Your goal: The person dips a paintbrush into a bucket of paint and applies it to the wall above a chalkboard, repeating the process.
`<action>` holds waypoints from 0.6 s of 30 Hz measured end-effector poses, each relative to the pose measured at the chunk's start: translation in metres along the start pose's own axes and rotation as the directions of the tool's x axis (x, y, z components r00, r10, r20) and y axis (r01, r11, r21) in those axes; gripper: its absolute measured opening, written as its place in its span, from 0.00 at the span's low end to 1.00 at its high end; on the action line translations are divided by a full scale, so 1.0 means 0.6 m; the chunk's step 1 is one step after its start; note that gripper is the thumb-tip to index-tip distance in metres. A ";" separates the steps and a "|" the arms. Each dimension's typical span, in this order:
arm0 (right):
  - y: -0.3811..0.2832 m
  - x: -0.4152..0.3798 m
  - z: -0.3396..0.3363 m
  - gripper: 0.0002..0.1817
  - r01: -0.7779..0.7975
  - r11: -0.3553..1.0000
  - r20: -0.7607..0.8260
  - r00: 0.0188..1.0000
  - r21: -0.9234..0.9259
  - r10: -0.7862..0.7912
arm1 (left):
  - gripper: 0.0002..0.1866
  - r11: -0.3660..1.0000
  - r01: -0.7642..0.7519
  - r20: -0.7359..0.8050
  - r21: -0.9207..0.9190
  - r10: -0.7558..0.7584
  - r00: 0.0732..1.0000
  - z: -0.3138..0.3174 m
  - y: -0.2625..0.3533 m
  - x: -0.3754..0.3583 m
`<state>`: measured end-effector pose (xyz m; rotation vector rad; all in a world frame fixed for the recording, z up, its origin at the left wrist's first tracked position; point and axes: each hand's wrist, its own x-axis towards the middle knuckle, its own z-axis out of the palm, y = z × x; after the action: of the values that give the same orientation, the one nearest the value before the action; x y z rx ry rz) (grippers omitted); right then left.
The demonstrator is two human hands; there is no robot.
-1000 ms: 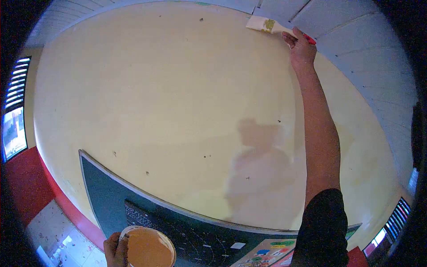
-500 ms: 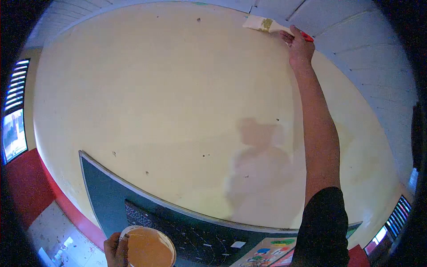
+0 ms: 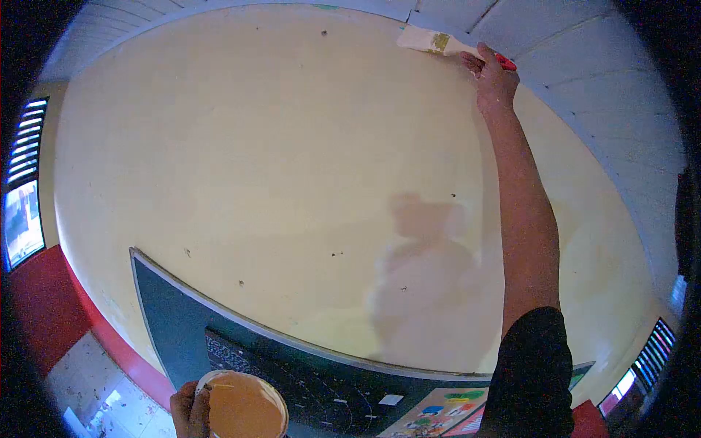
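High on the cream wall (image 3: pixel 241 146), my right hand (image 3: pixel 498 77) grips the handle of a paintbrush (image 3: pixel 440 42). The brush has pale bristles pointing left, a paint-smeared ferrule and a red handle end. Its bristles lie at the top of the wall, along the line where it meets the ceiling (image 3: pixel 577 66). At the lower left my left hand (image 3: pixel 191 410) has its fingers hooked over the rim of a round bucket (image 3: pixel 248 409) of peach-orange paint. The lower part of that hand and bucket runs out of frame.
Below the wall hangs a dark green chalkboard (image 3: pixel 164 306) with a pale frame; a colourful poster (image 3: pixel 438 412) sits at its right. Louvred windows stand at the left (image 3: pixel 25 197) and right (image 3: pixel 646 358). Spotted floor tiles (image 3: pixel 95 379) lie far below.
Almost nothing differs. The brush and my right hand have shifted very slightly in view; the bucket stays in my left hand.
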<state>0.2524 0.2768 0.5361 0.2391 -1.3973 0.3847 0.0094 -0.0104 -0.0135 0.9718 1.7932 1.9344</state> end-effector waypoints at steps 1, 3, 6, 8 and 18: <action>-0.002 -0.001 -0.001 0.12 -0.003 1.000 -0.004 1.000 -0.002 0.003 | 0.08 1.000 -0.001 0.008 -0.028 0.001 1.000 -0.001 0.001 -0.001; -0.004 -0.001 -0.004 0.11 -0.004 1.000 0.002 1.000 -0.009 0.004 | 0.08 0.998 -0.034 0.010 -0.054 0.035 0.999 0.000 -0.003 0.000; -0.007 0.001 -0.011 0.11 -0.011 0.999 0.014 1.000 -0.033 0.011 | 0.09 0.996 -0.074 0.011 -0.052 0.075 0.997 0.002 -0.010 0.004; -0.011 0.000 -0.013 0.11 -0.025 0.998 0.001 1.000 -0.063 0.026 | 0.09 0.998 -0.031 0.040 -0.061 0.033 0.999 -0.001 -0.004 0.001; -0.025 -0.002 -0.035 0.09 -0.017 0.998 0.005 1.000 -0.062 0.017 | 0.08 0.991 0.067 0.037 -0.112 -0.063 0.997 0.006 -0.003 -0.002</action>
<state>0.2773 0.2712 0.5324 0.1780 -1.4153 0.3548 0.0122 -0.0084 -0.0154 0.8916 1.6558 1.9452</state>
